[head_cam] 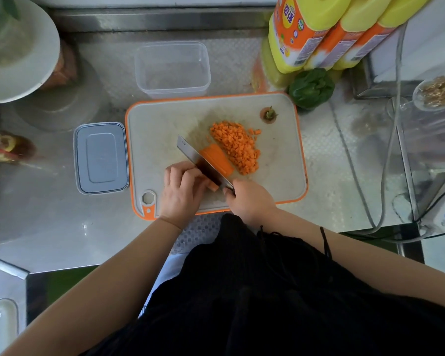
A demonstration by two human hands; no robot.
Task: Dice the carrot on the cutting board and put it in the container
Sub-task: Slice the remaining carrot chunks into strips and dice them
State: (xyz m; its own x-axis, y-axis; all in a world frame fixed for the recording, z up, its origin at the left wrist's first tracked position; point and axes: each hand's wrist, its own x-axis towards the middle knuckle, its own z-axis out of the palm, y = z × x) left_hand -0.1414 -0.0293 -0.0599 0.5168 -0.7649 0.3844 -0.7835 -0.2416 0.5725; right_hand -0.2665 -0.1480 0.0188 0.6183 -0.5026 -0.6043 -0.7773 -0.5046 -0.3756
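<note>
A white cutting board [275,160] with an orange rim lies on the steel counter. A heap of diced carrot [235,143] sits near its middle, with the cut-off carrot top [268,115] at the far right corner. A stack of carrot slices [216,158] lies beside the cleaver blade [201,160]. My right hand [249,201] grips the cleaver handle. My left hand [183,191], fingers curled, holds a carrot piece [213,186] against the blade's left side. A clear plastic container [172,69] stands beyond the board.
A grey lid [100,158] lies left of the board. A green pepper [311,88] and yellow-capped bottles [301,32] stand at the back right. A white plate [16,50] sits at the far left; cables [385,176] and clear jars crowd the right.
</note>
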